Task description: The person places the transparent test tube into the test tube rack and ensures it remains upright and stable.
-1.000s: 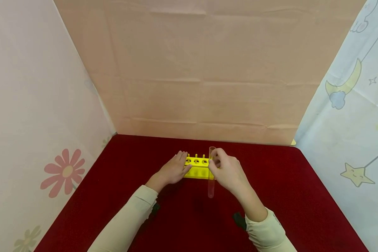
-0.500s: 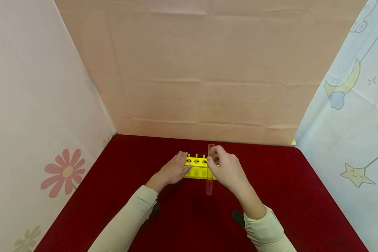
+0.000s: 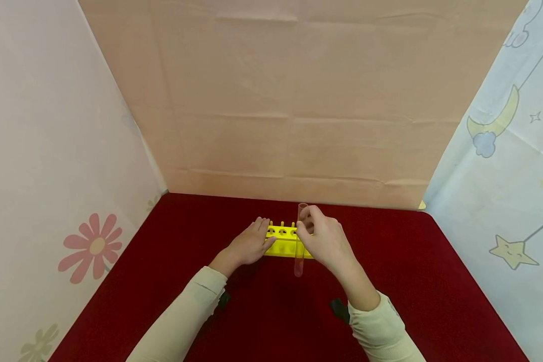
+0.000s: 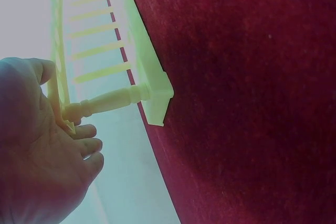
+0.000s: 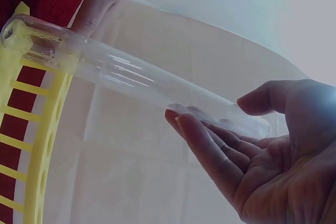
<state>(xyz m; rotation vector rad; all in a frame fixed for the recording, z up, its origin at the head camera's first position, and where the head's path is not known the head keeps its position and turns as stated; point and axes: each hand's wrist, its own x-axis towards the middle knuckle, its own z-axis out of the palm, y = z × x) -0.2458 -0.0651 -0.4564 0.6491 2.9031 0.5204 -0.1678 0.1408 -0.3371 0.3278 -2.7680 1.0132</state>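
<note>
Yellow rack (image 3: 281, 247) stands partly hidden behind hands (image 3: 250, 243) (image 3: 328, 242) and clear tube (image 3: 299, 251).

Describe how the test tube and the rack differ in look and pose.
Colour: the test tube is clear, the rack yellow. Shape: the test tube is a smooth cylinder, the rack an open frame. Pose: in the head view, the test tube runs roughly up and down, the rack crosswise. Both are long and narrow.

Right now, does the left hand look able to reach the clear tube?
Likely yes: nothing visible stands between the left hand and the lower end of the clear tube, though it would first have to release the yellow rack.
</note>
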